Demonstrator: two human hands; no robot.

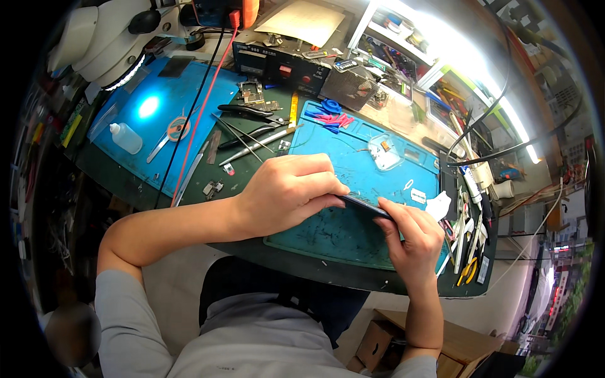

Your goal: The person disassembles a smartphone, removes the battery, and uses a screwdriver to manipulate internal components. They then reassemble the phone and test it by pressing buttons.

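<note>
A thin dark phone, seen nearly edge-on, is held above the blue work mat. My left hand pinches its left end between thumb and fingers. At the other end, my right hand grips it with the thumb below and the fingers on top. The phone slants slightly down to the right, and its faces are mostly hidden. Beyond it on the mat lie a clear round dish with a small part inside, a white-and-grey blade-like piece and a crumpled white tissue.
Blue and pink picks lie at the mat's far edge. Left of the mat are pliers, tweezers and a white bottle. Red and black cables hang across the left. Several hand tools crowd the right edge.
</note>
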